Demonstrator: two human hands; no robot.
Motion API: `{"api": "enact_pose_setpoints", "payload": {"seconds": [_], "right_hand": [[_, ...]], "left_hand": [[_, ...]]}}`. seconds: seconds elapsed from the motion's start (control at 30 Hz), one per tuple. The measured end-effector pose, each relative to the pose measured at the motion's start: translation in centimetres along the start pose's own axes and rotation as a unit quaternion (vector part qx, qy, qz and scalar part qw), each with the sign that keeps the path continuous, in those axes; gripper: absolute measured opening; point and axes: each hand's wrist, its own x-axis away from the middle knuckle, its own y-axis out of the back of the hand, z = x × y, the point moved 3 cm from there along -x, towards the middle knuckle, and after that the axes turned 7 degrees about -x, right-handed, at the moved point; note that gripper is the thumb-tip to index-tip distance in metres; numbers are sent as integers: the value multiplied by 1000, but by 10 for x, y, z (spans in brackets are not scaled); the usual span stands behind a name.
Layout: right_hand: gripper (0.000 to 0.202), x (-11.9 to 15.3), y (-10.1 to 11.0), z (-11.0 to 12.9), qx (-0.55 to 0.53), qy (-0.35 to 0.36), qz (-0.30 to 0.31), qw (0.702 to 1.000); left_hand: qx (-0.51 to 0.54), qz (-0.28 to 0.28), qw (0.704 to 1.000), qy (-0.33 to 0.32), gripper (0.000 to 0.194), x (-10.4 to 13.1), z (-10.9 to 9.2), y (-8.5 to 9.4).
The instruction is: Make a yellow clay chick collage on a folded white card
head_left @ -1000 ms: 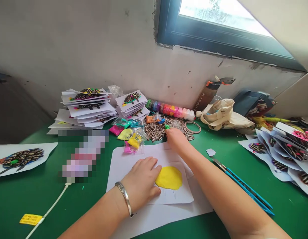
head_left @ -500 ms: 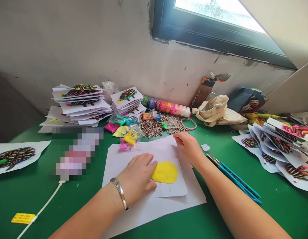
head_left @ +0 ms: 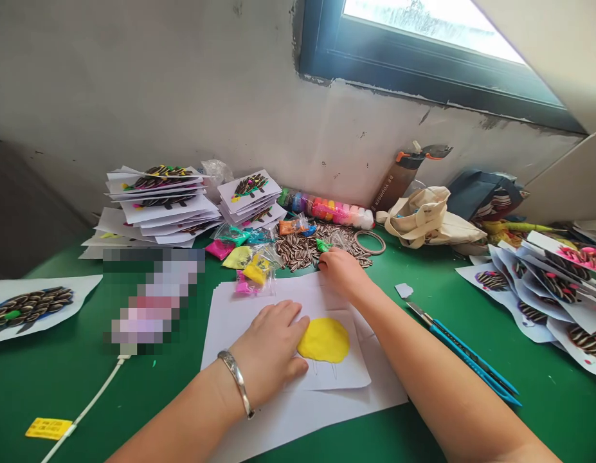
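1. Yellow clay disc [head_left: 326, 339]: one, flattened, on a small white card [head_left: 358, 373] with pencilled strokes below it. Judged light, soft and easily dented; best taken up by its card rather than pinched at the rim.
2. Small white card: lies on larger white sheets [head_left: 220, 315] upon the green table [head_left: 365, 444]. Judged light, bendable and apt to slide on paper; flat pressure on its bare margin suits it, or a hold at a corner.
3. Left hand [head_left: 271, 341]: palm down, fingers a little spread, resting over the card's left side; the index finger appears to meet the disc's left edge. Silver bracelet [head_left: 237, 384] at the wrist.
4. Right hand [head_left: 343, 267]: curled, well apart from the left, at the near edge of the seed heap. Fingertips hidden; whether they grip anything cannot be told.
5. Striped seeds [head_left: 295, 251]: loose heap behind the sheets. Judged light, hard, smooth and prone to scatter; a fingertip pinch across the broad sides should serve.
6. Green clay packet [head_left: 323, 245]: small, in clear film, just beyond the right hand; contact uncertain. Judged squashy inside, slippery outside; the loose film offers a hold.
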Motion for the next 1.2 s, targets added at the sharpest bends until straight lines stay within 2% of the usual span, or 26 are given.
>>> {"api": "enact_pose_setpoints", "payload": {"seconds": [0.2, 0.5, 0.63, 0.7, 0.8, 0.9, 1.0, 1.1, 1.2], "right_hand": [[24, 11, -3, -1, 41, -30, -33, 998], [16, 2, -11, 3, 36, 42, -71, 996], [19, 0, -3, -1, 8, 63, -93, 994], [22, 10, 6, -5, -15, 56, -111, 992], [22, 41, 15, -10, -65, 46, -129, 989], [18, 80, 9, -13, -124, 62, -107, 985], [17, 111, -1, -17, -253, 38, -112, 960], [18, 123, -4, -16, -259, 57, -147, 953], [20, 124, 0, -9, -235, 96, -190, 948]], "left_hand": [[-2, -2, 1000, 2, 42, 2, -2, 3], [-4, 1, 1000, 5, 41, 1, -2, 3], [-3, 4, 1000, 7, 42, 1, -3, 4], [-4, 1, 1000, 5, 43, 1, -3, 4], [-8, -7, 1000, -1, 42, 0, -2, 4], [-12, -10, 1000, -4, 40, -1, -3, 3], [-13, -10, 1000, -8, 42, 0, -3, 3], [-14, -3, 1000, -11, 45, 1, -4, 4], [-17, 13, 1000, -4, 47, 1, -4, 4]]}}
